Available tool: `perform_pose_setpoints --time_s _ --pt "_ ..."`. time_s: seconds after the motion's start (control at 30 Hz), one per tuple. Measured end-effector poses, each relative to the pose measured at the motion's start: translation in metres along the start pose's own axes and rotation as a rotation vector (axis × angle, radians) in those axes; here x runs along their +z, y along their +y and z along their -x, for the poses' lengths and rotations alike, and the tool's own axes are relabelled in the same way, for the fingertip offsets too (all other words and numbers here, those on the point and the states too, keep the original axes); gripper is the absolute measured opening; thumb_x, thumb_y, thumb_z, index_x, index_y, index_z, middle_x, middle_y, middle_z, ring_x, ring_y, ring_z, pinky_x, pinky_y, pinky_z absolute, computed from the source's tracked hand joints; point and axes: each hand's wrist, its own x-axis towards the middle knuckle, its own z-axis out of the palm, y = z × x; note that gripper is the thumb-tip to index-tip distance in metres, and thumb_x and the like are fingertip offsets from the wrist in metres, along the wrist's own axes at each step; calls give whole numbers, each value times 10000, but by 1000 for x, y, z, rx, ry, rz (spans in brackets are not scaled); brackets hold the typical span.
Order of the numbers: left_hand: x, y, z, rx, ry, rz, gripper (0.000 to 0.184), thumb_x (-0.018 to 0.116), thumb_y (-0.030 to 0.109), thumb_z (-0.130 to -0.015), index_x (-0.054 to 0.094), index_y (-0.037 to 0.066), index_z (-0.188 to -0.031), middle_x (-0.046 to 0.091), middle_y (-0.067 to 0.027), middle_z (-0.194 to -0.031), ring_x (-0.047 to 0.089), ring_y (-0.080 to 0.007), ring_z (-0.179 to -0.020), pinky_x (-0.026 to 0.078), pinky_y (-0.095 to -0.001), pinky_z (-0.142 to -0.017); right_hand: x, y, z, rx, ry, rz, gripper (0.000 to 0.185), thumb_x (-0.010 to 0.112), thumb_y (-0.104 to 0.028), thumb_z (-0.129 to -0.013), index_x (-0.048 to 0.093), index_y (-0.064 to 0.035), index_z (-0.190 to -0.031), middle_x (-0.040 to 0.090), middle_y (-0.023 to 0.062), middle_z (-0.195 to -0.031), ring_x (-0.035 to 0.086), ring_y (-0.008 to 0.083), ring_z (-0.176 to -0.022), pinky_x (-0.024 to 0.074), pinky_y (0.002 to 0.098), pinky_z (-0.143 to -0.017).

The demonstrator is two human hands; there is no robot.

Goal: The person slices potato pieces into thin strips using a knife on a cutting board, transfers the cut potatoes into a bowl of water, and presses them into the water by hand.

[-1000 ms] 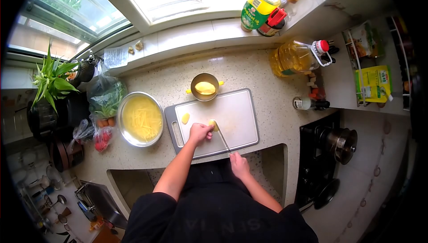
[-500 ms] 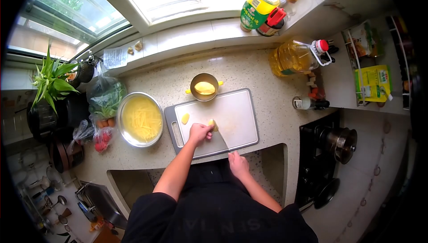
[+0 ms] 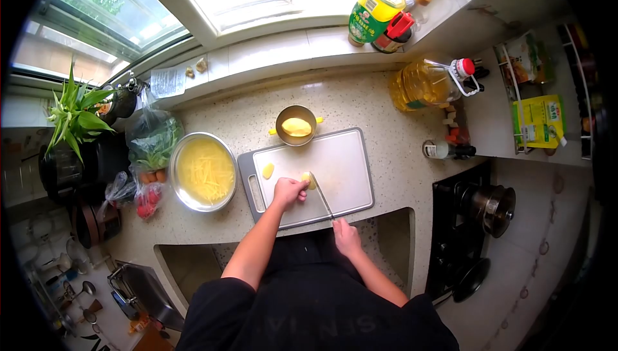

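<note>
Partway, I'd judge. Cut shreds [image 3: 207, 174] in steel bowl [image 3: 177, 187]; uncut chunk [image 3: 297, 127] in small pot [image 3: 282, 134]. On the board [image 3: 351, 177]: loose slice [image 3: 268, 170], plus yellow piece [image 3: 312, 183] pinched by left hand [image 3: 291, 193]; right hand [image 3: 347, 236] grips knife [image 3: 324, 200].

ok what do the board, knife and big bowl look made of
Board: probably matte plastic, white face with grey border. Knife: likely steel, its blade thin and grey, finish unclear. Big bowl: seems polished metal, from its shiny silvery rim.
</note>
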Motion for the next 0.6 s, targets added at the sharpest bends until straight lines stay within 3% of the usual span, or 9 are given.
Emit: perform_pose_setpoints --time_s 0.6 --pt "1 0 -1 -6 1 -16 309 772 231 -907 731 -55 -797 699 -99 -660 634 -146 -492 515 -270 -481 4 -17 -2 36 7 164 373 476 -403 -1052 560 -55 -948 653 277 -768 632 517 -785 474 607 -663"
